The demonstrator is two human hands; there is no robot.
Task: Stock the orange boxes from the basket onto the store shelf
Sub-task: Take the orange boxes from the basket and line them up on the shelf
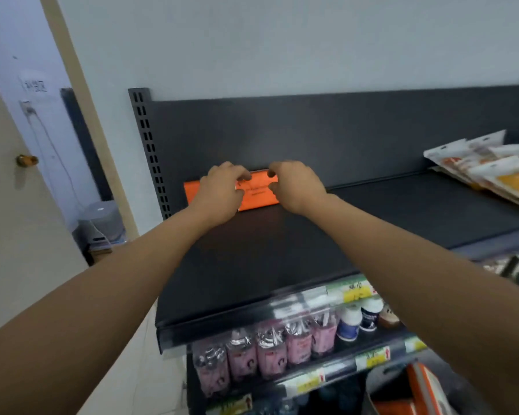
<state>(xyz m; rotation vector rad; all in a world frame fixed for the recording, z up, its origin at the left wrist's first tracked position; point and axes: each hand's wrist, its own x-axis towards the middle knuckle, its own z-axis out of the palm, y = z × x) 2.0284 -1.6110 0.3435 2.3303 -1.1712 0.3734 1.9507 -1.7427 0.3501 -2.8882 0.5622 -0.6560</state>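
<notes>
Two orange boxes stand side by side at the back left of the dark top shelf [282,247], against its back panel. My left hand [221,190] covers the seam between the left orange box [192,191] and the right orange box [258,193], fingers curled over the right box's top edge. My right hand [294,184] grips the right end of that same box, thumb on its front and fingers over its top. At the bottom right, more orange boxes [423,387] show in the basket, which is mostly out of frame.
Flat white and orange pouches [492,166] lie on the right end of the top shelf. Pink bottles [270,351] and small white bottles [360,319] fill the shelf below. A door with a brass knob [27,160] is at the left.
</notes>
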